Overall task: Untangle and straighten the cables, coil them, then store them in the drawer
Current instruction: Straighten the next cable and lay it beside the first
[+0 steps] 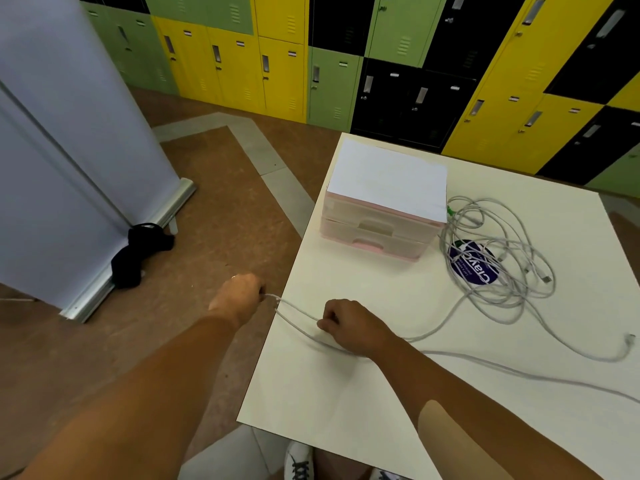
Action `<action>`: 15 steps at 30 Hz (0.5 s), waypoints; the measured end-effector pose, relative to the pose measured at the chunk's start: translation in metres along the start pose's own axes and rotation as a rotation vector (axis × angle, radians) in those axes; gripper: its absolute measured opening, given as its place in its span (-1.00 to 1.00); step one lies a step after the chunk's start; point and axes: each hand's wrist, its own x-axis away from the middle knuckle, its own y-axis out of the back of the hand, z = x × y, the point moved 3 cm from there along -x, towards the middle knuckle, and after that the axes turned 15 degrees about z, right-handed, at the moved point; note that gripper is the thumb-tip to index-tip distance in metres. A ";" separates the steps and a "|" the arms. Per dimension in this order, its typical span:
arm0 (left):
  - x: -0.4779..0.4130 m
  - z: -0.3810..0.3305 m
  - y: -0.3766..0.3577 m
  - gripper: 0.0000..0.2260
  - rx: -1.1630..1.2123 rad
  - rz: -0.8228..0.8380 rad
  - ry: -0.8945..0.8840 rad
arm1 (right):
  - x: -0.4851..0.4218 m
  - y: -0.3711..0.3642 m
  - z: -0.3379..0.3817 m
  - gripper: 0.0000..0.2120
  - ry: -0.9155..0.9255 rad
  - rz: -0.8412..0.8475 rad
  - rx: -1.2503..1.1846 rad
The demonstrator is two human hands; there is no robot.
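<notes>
I record the left hand (239,299) and right hand (349,325) each pinching one cable (298,312) stretched over the counter (346,403) edge; I judge harder pulling could cinch the tangle (498,268) beside the drawer unit (377,220).

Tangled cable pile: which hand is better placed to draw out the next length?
Probably right hand: it grips the cable on the table, nearer the pile; left hand holds it off the edge.

Tangled grey cables (498,258) beside shut drawer unit (381,216)
</notes>
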 end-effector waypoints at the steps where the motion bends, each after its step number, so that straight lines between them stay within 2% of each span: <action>1: -0.001 0.000 -0.002 -0.89 0.030 0.031 0.007 | 0.001 -0.002 0.000 -0.85 0.010 0.001 -0.006; 5: 0.004 -0.005 -0.006 -0.67 0.031 0.053 0.020 | 0.003 -0.005 0.003 -0.87 0.021 -0.040 0.016; 8: 0.012 -0.018 0.001 -0.58 0.012 -0.176 -0.125 | 0.004 -0.005 0.004 -0.86 0.016 -0.082 0.028; 10: 0.016 -0.034 0.004 -0.66 0.045 -0.286 -0.322 | 0.004 -0.005 0.007 -0.86 0.020 -0.094 0.032; 12: 0.018 -0.049 0.000 -0.79 -0.048 -0.311 -0.448 | 0.005 -0.005 0.009 -0.86 0.026 -0.099 0.034; 15: 0.016 -0.059 -0.008 -0.81 -0.194 -0.257 -0.407 | 0.005 -0.002 0.010 -0.86 0.032 -0.107 0.038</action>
